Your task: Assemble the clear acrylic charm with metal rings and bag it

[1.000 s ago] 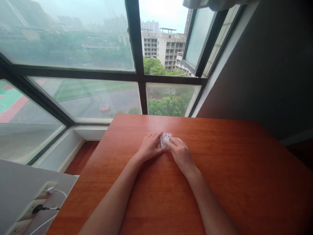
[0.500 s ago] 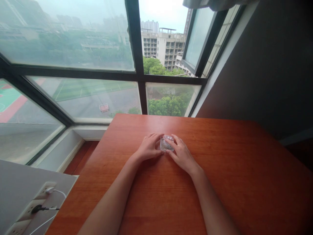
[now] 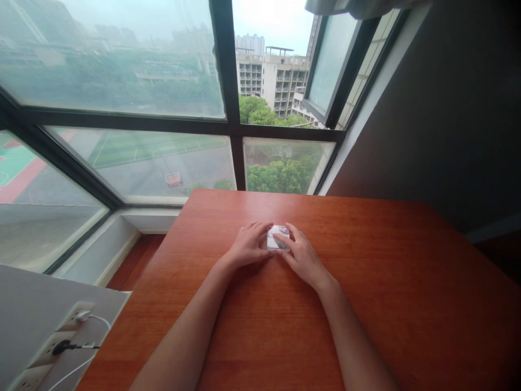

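Observation:
A small clear plastic box (image 3: 277, 239) rests on the brown wooden table (image 3: 277, 326), its top bright with glare. Small items lie inside it, too tiny to name. My left hand (image 3: 249, 244) grips the box's left side, thumb at the near edge and fingers at the far edge. On the other side my right hand (image 3: 301, 252) holds the box between thumb and fingers, with one finger lying over the top.
Beyond the table's far edge stand window panes in a dark frame (image 3: 234, 127), one pane swung open. At lower left, a wall socket strip (image 3: 52, 347) carries plugs and cables. A dark wall (image 3: 427, 119) rises on the right.
The top of the box has turned from see-through to bright white with glare, as though it tilted slightly. Both hands stay in nearly the same place around it.

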`<state>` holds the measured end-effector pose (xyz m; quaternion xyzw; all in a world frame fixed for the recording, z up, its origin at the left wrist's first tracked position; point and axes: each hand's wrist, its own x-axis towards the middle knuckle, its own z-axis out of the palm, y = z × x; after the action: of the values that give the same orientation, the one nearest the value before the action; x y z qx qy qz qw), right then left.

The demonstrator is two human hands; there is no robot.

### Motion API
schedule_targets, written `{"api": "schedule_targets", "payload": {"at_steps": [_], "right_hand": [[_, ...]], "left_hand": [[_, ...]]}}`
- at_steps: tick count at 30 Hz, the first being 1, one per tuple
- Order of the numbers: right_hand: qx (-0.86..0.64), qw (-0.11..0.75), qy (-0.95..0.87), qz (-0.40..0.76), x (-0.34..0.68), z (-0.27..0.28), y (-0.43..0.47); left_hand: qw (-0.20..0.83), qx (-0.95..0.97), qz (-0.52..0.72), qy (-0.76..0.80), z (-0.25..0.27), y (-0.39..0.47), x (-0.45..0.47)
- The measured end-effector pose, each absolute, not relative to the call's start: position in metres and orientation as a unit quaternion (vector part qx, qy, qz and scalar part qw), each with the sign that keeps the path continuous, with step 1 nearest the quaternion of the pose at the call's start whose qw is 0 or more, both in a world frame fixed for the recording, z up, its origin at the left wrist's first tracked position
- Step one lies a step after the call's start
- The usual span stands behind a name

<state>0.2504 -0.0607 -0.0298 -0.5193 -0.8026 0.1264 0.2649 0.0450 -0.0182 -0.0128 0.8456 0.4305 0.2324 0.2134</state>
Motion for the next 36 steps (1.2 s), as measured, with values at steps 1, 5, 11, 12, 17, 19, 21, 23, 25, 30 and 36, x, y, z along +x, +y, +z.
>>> {"api": "schedule_targets", "payload": {"at_steps": [1, 5, 11, 12, 17, 19, 21, 23, 25, 30, 36], "right_hand": [[-0.519, 0.264, -0.803, 0.127, 0.25, -0.03, -0.061], [-0.517, 0.26, -0.804, 0.135, 0.251, -0.032, -0.06], [-0.527, 0.255, -0.798, 0.144, 0.252, -0.033, -0.058], [-0.53, 0.251, -0.797, 0.145, 0.253, -0.032, -0.058], [-0.54, 0.245, -0.79, 0.156, 0.255, -0.031, -0.057], [-0.539, 0.25, -0.787, 0.167, 0.255, -0.032, -0.057], [-0.533, 0.255, -0.787, 0.174, 0.255, -0.035, -0.056], [-0.536, 0.264, -0.784, 0.168, 0.253, -0.039, -0.056], [-0.556, 0.276, -0.77, 0.147, 0.248, -0.042, -0.057], [-0.593, 0.283, -0.751, 0.07, 0.231, -0.046, -0.06], [-0.614, 0.321, -0.72, 0.035, 0.237, -0.046, -0.051]], "left_hand": [[0.214, 0.846, 0.232, 0.43, -0.013, -0.018, 0.045], [0.213, 0.846, 0.227, 0.433, -0.012, -0.018, 0.044], [0.205, 0.853, 0.219, 0.426, -0.012, -0.019, 0.044], [0.206, 0.854, 0.218, 0.425, -0.012, -0.019, 0.043], [0.222, 0.857, 0.21, 0.416, -0.012, -0.017, 0.039], [0.226, 0.856, 0.211, 0.414, -0.013, -0.015, 0.038], [0.223, 0.852, 0.214, 0.422, -0.015, -0.014, 0.04], [0.205, 0.842, 0.218, 0.448, -0.018, -0.016, 0.045], [0.176, 0.827, 0.226, 0.484, -0.019, -0.019, 0.053], [0.146, 0.803, 0.238, 0.527, -0.02, -0.023, 0.063], [0.174, 0.798, 0.249, 0.52, -0.02, -0.022, 0.06]]}}
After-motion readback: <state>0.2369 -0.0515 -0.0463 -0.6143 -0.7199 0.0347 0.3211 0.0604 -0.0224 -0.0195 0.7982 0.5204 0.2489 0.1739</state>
